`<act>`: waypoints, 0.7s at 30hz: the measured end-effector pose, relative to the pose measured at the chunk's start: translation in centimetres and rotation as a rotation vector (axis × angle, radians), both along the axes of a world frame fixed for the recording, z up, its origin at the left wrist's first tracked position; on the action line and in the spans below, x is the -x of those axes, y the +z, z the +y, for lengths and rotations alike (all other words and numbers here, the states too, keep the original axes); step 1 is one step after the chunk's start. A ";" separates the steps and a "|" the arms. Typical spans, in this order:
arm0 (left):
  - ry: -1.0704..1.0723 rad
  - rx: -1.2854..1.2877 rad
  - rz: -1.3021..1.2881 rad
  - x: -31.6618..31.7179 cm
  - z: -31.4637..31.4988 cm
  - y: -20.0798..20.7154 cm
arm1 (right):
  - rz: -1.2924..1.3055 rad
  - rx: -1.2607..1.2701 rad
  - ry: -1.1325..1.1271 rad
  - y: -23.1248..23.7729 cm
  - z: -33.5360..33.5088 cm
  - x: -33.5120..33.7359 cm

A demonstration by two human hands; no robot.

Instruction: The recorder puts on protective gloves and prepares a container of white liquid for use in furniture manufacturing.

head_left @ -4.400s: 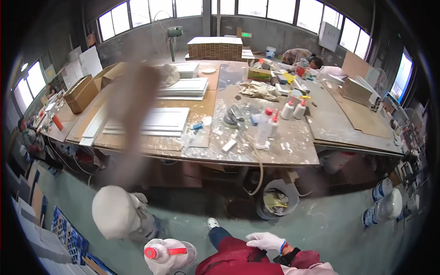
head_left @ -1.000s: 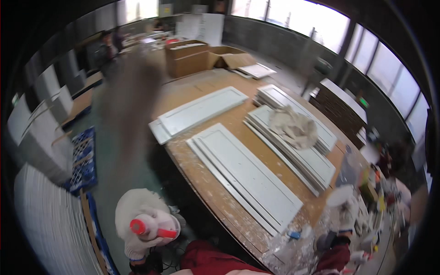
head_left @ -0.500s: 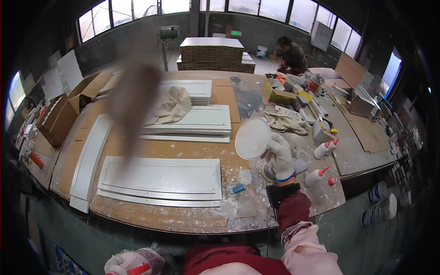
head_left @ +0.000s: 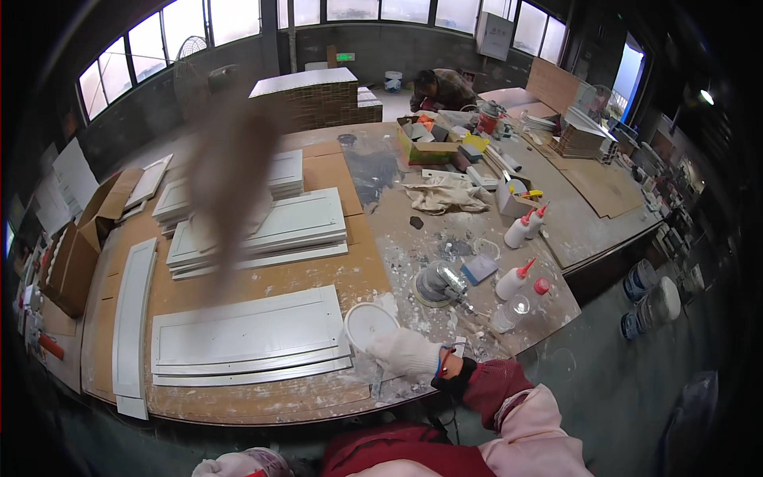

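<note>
My right hand [head_left: 409,352], in a white work glove, is shut on a pale round lid [head_left: 371,324] by its edge. It hangs over the near part of the workbench, just right of a stack of white panels [head_left: 246,330]; whether the lid touches the bench I cannot tell. A grey round sander [head_left: 437,284] lies behind the hand, beside a blue-edged pad [head_left: 478,269]. Low at the bottom edge is my gloved left hand [head_left: 242,463], mostly cut off by the frame, closed around something red that barely shows.
More white panels [head_left: 270,222] are stacked farther back, with one long panel [head_left: 133,318] at left. Red-tipped white bottles [head_left: 513,282] and a clear jar [head_left: 511,314] stand right. Another person [head_left: 445,89] bends down beyond the bench. A brown blur covers part of the left.
My right hand has brought the lid nearer and lower, uncovering the sander. My view has turned to the right. The left hand has sunk further out of view.
</note>
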State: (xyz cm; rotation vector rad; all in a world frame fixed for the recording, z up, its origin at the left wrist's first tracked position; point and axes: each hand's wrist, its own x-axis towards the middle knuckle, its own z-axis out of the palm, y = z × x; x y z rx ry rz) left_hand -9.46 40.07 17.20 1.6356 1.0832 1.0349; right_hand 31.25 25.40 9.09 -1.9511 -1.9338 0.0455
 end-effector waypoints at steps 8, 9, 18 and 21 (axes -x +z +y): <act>-0.039 -0.024 0.038 -0.9 -1.1 1.4 | -0.019 0.023 0.128 -1.3 -2.7 3.0; -0.034 -0.020 0.056 -0.5 -1.6 1.7 | 0.008 0.097 0.106 -0.6 -3.1 3.1; -0.061 -0.008 0.111 -1.2 -3.4 3.0 | 0.023 0.095 0.049 -1.5 -5.9 3.7; -0.100 -0.002 0.105 -2.7 -3.1 2.8 | 0.020 0.173 -0.034 -1.6 -6.1 2.7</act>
